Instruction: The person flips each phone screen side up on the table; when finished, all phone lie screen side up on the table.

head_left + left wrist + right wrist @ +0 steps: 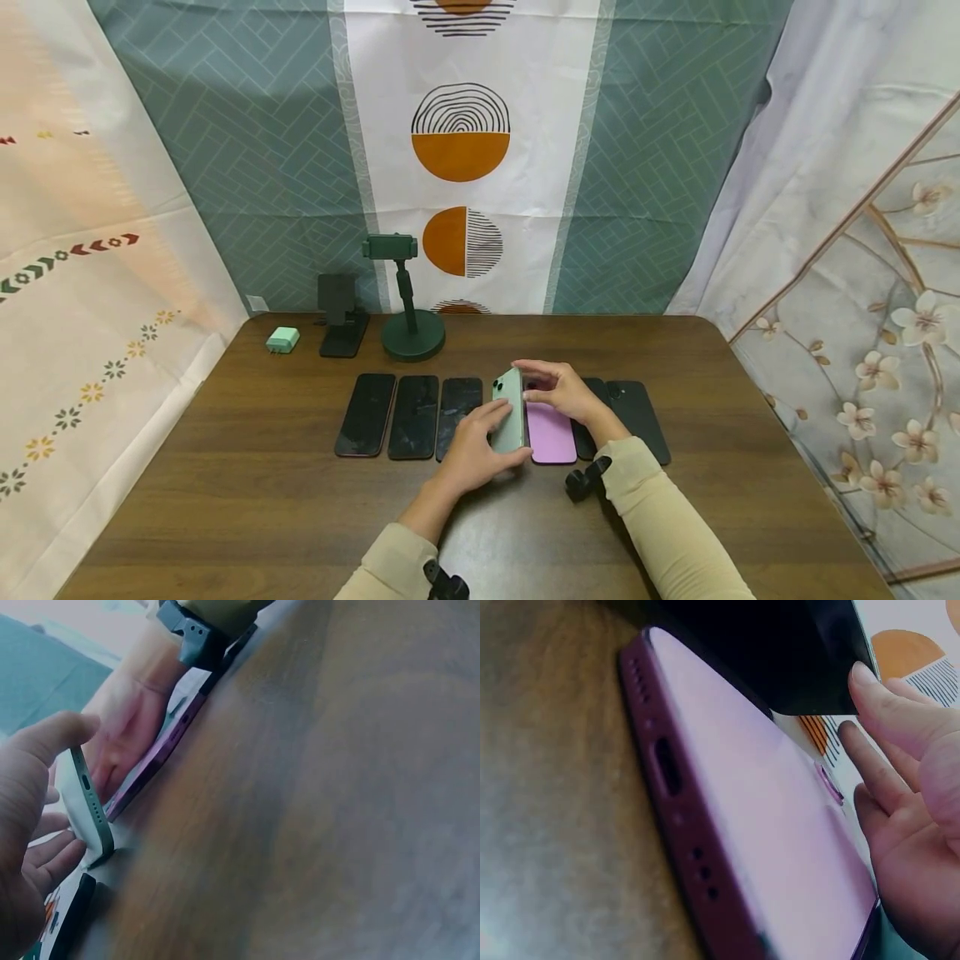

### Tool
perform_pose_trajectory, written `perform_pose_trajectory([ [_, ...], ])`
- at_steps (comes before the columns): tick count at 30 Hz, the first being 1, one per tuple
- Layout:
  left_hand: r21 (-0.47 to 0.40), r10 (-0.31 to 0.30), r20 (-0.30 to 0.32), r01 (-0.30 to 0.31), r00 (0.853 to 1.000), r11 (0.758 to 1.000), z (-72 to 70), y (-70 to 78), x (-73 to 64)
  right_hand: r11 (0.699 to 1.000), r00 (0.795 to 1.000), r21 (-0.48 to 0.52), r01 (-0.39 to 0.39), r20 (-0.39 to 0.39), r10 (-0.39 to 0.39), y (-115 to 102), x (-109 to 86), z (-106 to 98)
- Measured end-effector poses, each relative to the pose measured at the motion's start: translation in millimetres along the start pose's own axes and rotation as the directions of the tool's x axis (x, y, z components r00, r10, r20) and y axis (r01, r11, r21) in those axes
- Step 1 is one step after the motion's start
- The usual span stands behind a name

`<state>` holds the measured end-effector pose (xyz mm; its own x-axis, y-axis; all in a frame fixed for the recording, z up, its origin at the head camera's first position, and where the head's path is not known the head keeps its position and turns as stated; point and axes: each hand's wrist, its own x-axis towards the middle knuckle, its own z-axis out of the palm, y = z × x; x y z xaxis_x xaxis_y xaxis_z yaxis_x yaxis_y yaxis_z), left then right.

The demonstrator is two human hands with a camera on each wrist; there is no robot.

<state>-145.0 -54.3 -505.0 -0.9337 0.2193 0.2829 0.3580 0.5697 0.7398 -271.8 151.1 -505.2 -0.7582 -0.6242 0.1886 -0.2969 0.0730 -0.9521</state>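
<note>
A flat, mint-green phone [507, 417] is tilted up on edge over the brown wood-grain table [247, 500], between the third dark-screened phone and the pink-purple phone. Its pale green back faces the left, its dark screen the right; whether its lower edge touches the table cannot be told.

Left hand [474, 447]: grasping the mint-green phone, thumb at its near end, fingers against the back. Right hand [561, 392]: pinching the far end, thumb on the screen side at a corner.

The pink-purple phone [551, 435] lies flat, back up, just beside, partly under the right hand. Left of the mint-green phone, three black, dark-screened phones [413, 417] lie in a row; right of the pink-purple phone, two dark phones [637, 417], partly covered by the forearm.
</note>
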Motion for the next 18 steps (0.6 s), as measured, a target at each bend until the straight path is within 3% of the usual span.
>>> perform_pose_trajectory([
  [7, -0.139, 0.029, 0.005, -0.028, 1.000, 0.990, -3.3, -3.8, 0.3, 0.989, 0.997, -0.148, -0.009, 0.069, 0.019, -1.3, 4.9, 0.6],
  [18, -0.234, 0.056, -0.011, -0.057, 0.998, 0.971, -7.9, -4.0, 1.6, 0.955, 0.995, -0.297, -0.003, 0.094, 0.033, -2.9, 8.1, 1.4],
])
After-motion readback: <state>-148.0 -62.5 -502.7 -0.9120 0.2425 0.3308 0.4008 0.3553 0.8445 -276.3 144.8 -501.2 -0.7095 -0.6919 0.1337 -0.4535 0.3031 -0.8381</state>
